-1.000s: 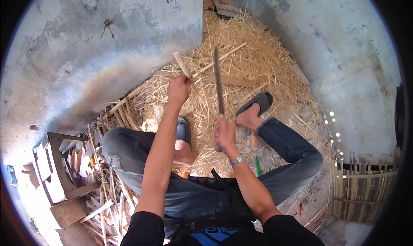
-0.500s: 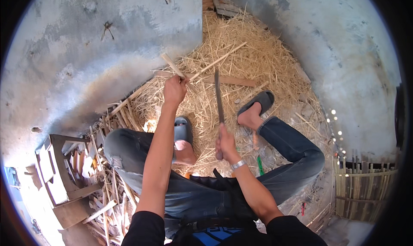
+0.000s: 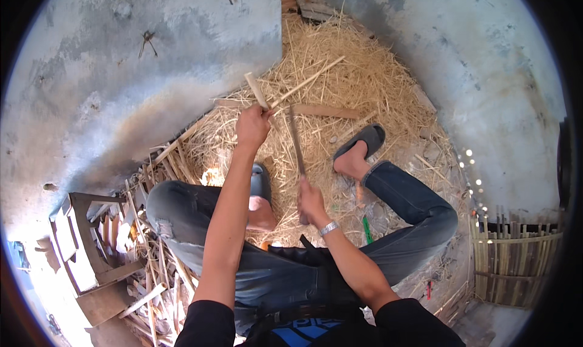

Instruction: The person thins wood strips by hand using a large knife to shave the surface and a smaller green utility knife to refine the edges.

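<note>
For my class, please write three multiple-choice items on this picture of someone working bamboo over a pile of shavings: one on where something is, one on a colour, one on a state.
1. Where is the bamboo stick?
A. In the left hand, raised over the straw-like shavings
B. Lying on the wooden stool
C. Leaning on the bamboo fence

2. What colour are the sandals?
A. Bright red
B. Dark grey
C. White

3. How does the right hand stand?
A. Open and flat on the knee
B. Holding a hammer
C. Closed round the handle of the long blade, which points away from the body

Answers: 1 A, the left fist grips the stick's lower end above the shavings. 2 B, both sandals look dark grey against the pale shavings. 3 C, the fingers wrap the handle and the blade runs up toward the stick.
</note>
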Motion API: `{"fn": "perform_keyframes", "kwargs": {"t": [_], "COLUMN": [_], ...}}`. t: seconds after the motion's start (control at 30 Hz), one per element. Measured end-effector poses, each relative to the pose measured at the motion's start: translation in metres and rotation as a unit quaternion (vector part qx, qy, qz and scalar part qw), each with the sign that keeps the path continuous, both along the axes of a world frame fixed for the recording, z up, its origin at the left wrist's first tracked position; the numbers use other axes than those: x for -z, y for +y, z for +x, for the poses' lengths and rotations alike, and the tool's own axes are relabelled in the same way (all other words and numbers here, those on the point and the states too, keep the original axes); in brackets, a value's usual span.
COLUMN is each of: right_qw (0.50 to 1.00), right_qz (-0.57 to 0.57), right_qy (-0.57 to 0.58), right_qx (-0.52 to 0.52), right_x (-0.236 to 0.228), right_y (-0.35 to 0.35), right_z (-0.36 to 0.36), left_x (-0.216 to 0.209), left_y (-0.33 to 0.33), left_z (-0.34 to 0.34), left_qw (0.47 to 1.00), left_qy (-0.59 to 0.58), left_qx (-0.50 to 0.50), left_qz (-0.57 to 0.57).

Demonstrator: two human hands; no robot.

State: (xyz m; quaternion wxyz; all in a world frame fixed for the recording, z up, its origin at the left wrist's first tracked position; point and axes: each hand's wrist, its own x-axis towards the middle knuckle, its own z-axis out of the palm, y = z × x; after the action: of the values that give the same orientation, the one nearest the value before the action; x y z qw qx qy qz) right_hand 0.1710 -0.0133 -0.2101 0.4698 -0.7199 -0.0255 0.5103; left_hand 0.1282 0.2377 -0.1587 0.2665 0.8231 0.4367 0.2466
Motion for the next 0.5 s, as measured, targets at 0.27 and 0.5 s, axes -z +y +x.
{"fn": "perform_keyframes", "kwargs": {"t": [0.27, 0.5], "right_qw": [0.950, 0.996], "right_qz": [0.255, 0.025], "right_qy": [-0.151, 0.086], "right_qx": [0.102, 0.016], "right_x": [-0.043, 0.008], "right_y": [0.025, -0.004], "right_z": [-0.003, 0.003], "left_x": [-0.010, -0.017], "left_y": [0.007, -0.002], "left_z": [0.008, 0.020], "left_qw": [1.000, 1.000], "left_qy": [-0.004, -0.015], "left_qx": [-0.002, 0.020], "left_qz": [0.021, 0.015]}}
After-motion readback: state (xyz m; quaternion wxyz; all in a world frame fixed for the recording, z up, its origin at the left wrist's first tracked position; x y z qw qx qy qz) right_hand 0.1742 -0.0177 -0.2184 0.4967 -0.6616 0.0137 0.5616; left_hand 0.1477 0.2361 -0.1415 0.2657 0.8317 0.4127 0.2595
